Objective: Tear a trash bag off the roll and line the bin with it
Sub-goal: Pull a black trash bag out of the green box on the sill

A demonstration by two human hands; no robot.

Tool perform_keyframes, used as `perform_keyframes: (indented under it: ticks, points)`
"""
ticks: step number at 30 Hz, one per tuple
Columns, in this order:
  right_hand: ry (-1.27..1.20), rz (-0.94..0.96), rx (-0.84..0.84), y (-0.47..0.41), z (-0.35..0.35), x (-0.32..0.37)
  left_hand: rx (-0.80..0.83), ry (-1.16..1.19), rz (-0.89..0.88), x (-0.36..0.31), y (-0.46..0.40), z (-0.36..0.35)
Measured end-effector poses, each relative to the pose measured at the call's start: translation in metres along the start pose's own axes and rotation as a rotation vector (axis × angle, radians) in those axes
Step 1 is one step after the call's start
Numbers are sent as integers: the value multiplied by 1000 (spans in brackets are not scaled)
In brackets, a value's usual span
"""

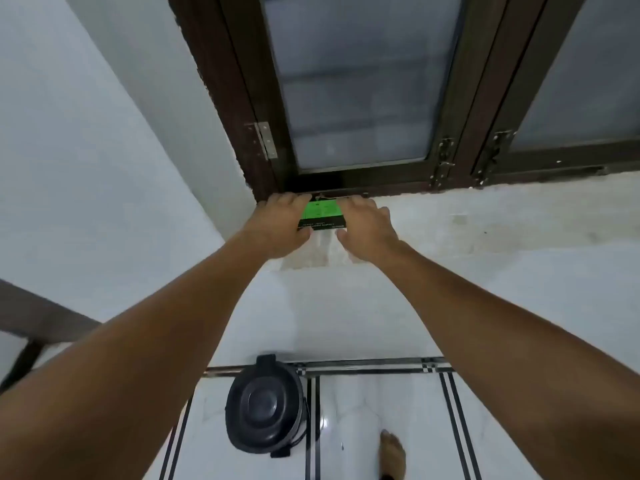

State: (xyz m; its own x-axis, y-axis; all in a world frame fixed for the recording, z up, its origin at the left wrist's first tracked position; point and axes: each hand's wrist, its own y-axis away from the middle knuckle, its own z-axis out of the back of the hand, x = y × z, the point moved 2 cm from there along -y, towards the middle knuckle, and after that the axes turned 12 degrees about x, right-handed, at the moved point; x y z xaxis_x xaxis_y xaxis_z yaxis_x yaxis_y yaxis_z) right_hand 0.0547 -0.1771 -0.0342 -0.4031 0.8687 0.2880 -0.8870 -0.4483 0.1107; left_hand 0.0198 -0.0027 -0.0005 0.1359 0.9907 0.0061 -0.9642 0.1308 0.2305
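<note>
A trash bag roll (322, 214) with a bright green and black label rests at the edge of the window sill, straight ahead. My left hand (282, 225) grips its left end and my right hand (365, 225) grips its right end, fingers over the top and thumbs below. Both arms are stretched forward. The black bin (265, 405) stands on the floor below, against the wall, with its lid shut.
A dark wooden window frame (453, 98) with frosted panes fills the wall above the sill. A white wall lies on the left. A dark rail (41, 317) crosses the lower left. My bare foot (393, 455) stands on white floor tiles right of the bin.
</note>
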Motion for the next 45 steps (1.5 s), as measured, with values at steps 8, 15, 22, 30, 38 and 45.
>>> perform_keyframes:
  ticks: [8,15,22,30,38,45]
  points:
    - [36,-29,37,-46,-8,-4,111,-60,0,1,-56,-16]
    - [-394,-24,-22,-57,-22,-9,40,-112,10,6,-73,-27]
    - [-1215,-301,175,-54,-8,-16,28,-24,-32,13,-67,-2]
    - [-1584,-170,248,-48,13,-24,54,-90,-125,15,-63,58]
    - [-1538,-126,230,-48,19,-20,72,-280,-146,1,-56,90]
    - [-1558,-358,-10,-47,20,-23,76,-379,-118,-20,-53,100]
